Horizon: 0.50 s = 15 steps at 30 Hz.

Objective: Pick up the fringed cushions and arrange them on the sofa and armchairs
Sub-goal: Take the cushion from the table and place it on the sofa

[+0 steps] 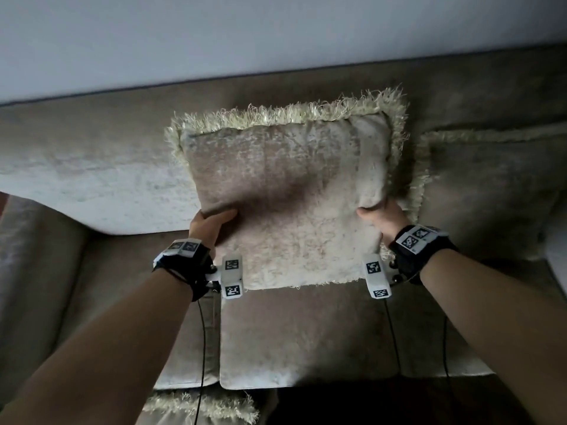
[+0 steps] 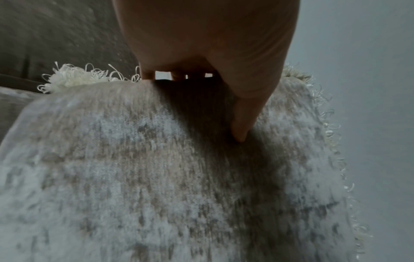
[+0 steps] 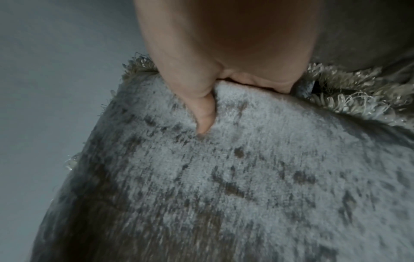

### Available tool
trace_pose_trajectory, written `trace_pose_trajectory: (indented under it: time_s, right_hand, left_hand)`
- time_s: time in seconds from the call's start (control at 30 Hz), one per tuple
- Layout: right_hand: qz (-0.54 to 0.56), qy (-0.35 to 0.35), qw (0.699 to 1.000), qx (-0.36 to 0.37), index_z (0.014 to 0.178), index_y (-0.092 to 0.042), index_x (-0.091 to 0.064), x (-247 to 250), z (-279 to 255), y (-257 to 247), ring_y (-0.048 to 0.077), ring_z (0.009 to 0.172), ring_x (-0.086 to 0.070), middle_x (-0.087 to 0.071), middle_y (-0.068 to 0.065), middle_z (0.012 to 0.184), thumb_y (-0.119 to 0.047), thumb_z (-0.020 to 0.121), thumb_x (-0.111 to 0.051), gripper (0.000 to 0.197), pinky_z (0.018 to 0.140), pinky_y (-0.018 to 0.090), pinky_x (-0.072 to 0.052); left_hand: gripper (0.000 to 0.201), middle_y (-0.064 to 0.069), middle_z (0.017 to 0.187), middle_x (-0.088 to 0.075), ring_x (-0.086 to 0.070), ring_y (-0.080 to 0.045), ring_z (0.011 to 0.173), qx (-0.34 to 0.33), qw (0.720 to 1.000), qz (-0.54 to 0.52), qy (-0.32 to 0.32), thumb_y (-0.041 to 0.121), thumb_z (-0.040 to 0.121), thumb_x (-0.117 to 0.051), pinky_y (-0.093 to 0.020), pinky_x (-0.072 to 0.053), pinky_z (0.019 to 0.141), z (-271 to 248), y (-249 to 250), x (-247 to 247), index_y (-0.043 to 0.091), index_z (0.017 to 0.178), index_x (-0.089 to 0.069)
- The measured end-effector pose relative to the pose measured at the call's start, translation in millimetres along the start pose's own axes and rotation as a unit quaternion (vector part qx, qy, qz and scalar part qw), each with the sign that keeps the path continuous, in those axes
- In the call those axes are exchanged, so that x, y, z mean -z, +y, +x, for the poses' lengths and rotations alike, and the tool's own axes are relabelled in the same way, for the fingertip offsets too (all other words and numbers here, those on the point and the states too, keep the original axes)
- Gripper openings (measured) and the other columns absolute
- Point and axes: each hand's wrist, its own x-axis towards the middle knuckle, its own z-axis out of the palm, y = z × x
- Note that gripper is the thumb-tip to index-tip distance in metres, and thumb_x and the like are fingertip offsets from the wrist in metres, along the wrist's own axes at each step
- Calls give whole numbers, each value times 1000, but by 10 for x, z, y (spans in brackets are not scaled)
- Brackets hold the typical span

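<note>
Velvety fringed cushion (image 1: 285,191) held up before sofa (image 1: 92,154) backrest from head view, left hand (image 1: 208,225) and right hand (image 1: 382,220) gripping its side edges; second cushion (image 1: 491,191) leaning right, third cushion (image 1: 202,404) below, pale wall (image 1: 276,32) above. Left wrist: thumb (image 2: 243,120) pressed into pile, fingers behind. Right wrist: thumb (image 3: 205,113) dug in likewise.

— Any words, brands or numbers to read?
— None. Only black-and-white square code patterns on the white tags (image 1: 232,276) at both wrists and on the wristbands (image 1: 418,239); not readable as text. Nothing printed on the fabric.
</note>
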Motion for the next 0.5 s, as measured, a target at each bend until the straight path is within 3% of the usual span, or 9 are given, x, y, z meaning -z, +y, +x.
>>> trace_pose_trajectory:
  time_s: [0.13,0.23,0.3,0.4,0.5]
  right_hand:
    - [17,8,1000,12,114,-13,-63,-173,138,20,28,105,-68,-70,10,114,-33,57,-85,64,96,48,-54]
    - [37,9,998,39,121,-10,-62,-268,288,9,29,108,-67,-70,12,116,-23,62,-82,63,98,48,-53]
    - [33,6,998,52,123,-11,-61,-319,436,48,27,108,-67,-70,10,117,-22,62,-80,65,99,47,-53]
    - [27,0,998,57,126,-11,-60,-393,544,118,24,108,-66,-69,9,118,-19,66,-80,63,100,45,-52]
    - [23,21,996,80,123,-5,-60,-410,556,216,24,106,-65,-67,15,119,-4,76,-77,50,95,36,-52]
  left_hand:
    - [53,-13,106,-74,-72,-29,98,-21,1000,-16,3,11,67,-85,-39,-58,86,321,-203,-121,10,117,-67]
    - [56,-13,108,-74,-72,-29,100,-37,999,-34,7,18,64,-88,-46,-56,93,540,-364,-177,11,115,-68]
    - [59,-13,110,-74,-71,-29,102,-45,998,-39,1,23,61,-90,-49,-54,96,648,-472,-200,12,115,-68]
    - [48,-12,111,-73,-71,-26,103,-53,998,-40,8,16,69,-86,-48,-54,97,764,-636,-243,14,113,-66]
    - [53,-14,111,-73,-71,-28,103,-62,997,-37,8,20,66,-88,-50,-54,96,868,-731,-278,12,114,-67]
